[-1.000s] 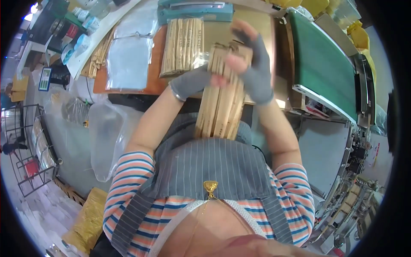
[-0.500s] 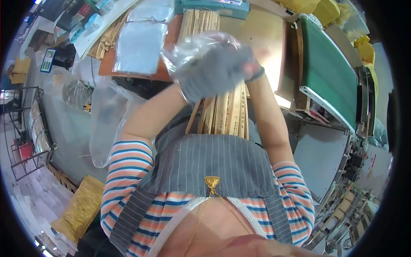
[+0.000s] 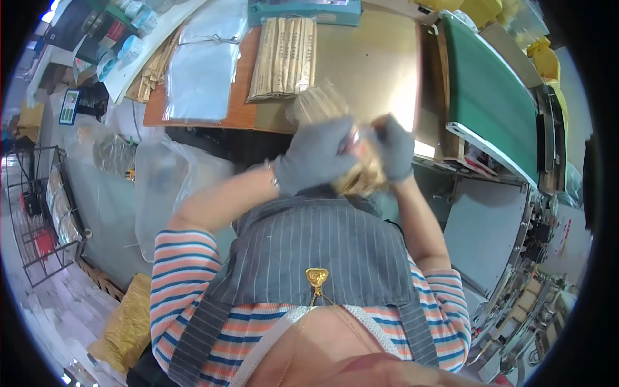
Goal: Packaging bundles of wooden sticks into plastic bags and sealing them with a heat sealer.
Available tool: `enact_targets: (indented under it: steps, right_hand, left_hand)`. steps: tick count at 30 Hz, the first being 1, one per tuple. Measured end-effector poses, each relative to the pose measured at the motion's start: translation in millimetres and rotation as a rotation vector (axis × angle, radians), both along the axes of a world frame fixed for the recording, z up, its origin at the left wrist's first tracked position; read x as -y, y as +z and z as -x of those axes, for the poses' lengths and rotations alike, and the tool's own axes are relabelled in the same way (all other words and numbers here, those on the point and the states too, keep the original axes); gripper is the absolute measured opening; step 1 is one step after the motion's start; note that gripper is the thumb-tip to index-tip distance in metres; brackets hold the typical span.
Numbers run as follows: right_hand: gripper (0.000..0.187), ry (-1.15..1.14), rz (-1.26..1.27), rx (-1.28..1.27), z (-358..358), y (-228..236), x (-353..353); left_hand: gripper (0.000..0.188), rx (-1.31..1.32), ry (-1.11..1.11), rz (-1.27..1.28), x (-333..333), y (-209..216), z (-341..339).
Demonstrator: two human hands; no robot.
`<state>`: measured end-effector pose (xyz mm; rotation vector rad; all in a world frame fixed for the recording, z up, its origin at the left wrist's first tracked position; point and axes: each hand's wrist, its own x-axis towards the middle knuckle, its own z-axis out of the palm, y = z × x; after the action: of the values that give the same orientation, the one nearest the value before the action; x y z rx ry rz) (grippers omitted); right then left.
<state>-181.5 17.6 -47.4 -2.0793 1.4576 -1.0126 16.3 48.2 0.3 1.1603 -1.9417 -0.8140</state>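
In front of my apron, both my hands, in grey fingerless-looking gloves, hold a bundle of narrow beige paper-sleeved sticks [image 3: 358,179] in a clear plastic bag [image 3: 322,103]. My left hand [image 3: 316,155] is closed around the bundle's left side, its fingertips near the middle. On the other side, my right hand [image 3: 394,149] is closed at the bag, its fingers bent and slightly blurred. The bag's slack part sticks out beyond my left hand toward the table. The bundle now points toward me at a tilt, its lower end just above my lap.
On the table ahead lie a row of similar sleeved sticks [image 3: 284,58] and a stack of clear plastic bags [image 3: 201,77] bound with a tie. A green board [image 3: 493,97] stands at the right. A large translucent bag [image 3: 164,187] hangs at the left.
The bundle has tipped so that its end shows between my hands, and the bag now covers it. Both hands have come lower and nearer to me, and my right hand shows more fully.
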Motion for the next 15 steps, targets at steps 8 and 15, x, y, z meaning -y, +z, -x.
enact_targets:
  steps: [8, 15]
  right_hand:
    - [0.008, -0.072, 0.265, -0.528, 34.8, 119.3, 123.3]
    - [0.011, -0.153, 0.064, -0.041, 71.5, 116.4, 151.9]
  left_hand:
    - [0.021, 0.734, -0.005, 0.339, 176.9, 58.4, -19.6]
    - [0.025, 0.221, 0.050, 0.125, 177.2, 81.4, 4.6]
